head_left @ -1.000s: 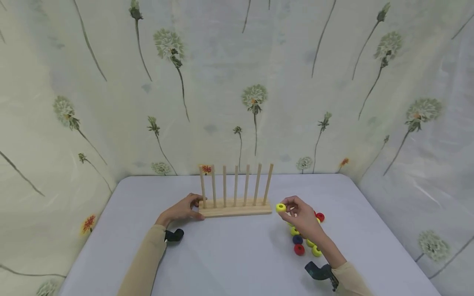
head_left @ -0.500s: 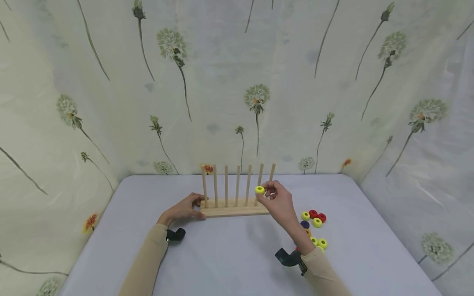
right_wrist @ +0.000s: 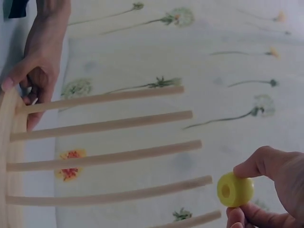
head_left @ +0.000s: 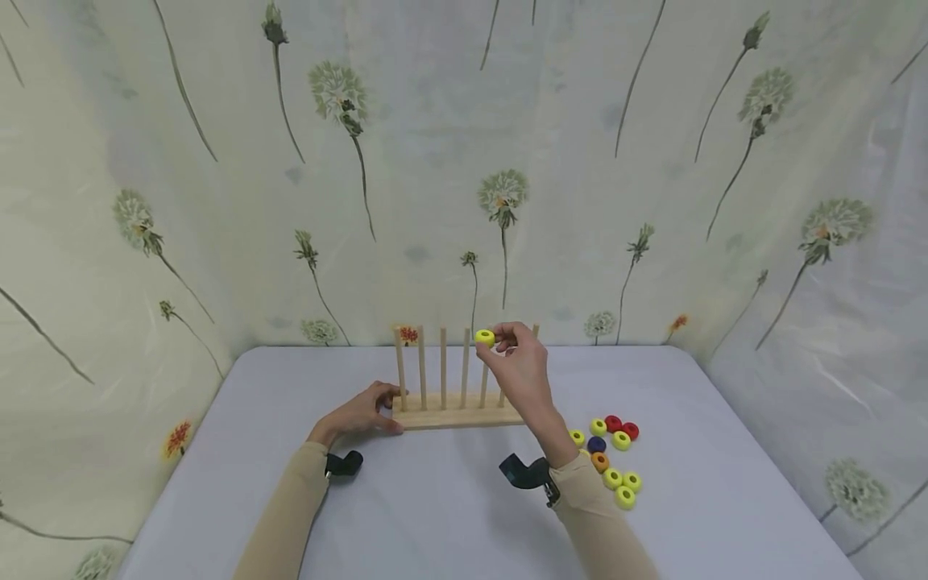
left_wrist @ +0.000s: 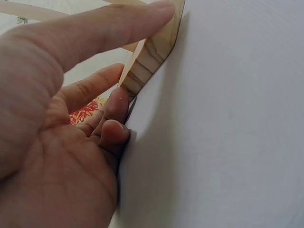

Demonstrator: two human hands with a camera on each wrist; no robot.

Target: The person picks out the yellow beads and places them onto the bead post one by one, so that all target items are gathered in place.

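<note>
My left hand (head_left: 362, 409) grips the left end of a wooden peg rack (head_left: 457, 416), thumb along the front of its base and fingers behind. In the left wrist view the thumb (left_wrist: 118, 23) lies over the base's striped end grain (left_wrist: 147, 61). My right hand (head_left: 524, 366) pinches a yellow bead (head_left: 484, 338) with a hole through it, level with the peg tops. From the right wrist, the bead (right_wrist: 235, 189) shows just off the tips of two pegs (right_wrist: 109, 192), its hole facing them. The rack's right end is partly hidden behind my right hand.
Several loose beads lie on the white table (head_left: 420, 507) to the right: yellow (head_left: 625, 497), red (head_left: 612, 423), an orange one (head_left: 599, 461) and a dark blue one (head_left: 597, 445). My right forearm passes close by them. A floral curtain (head_left: 435, 161) hangs behind.
My right hand has carried the yellow bead left and upward, from beside the loose beads to the peg tops. My left hand keeps its grip on the rack.
</note>
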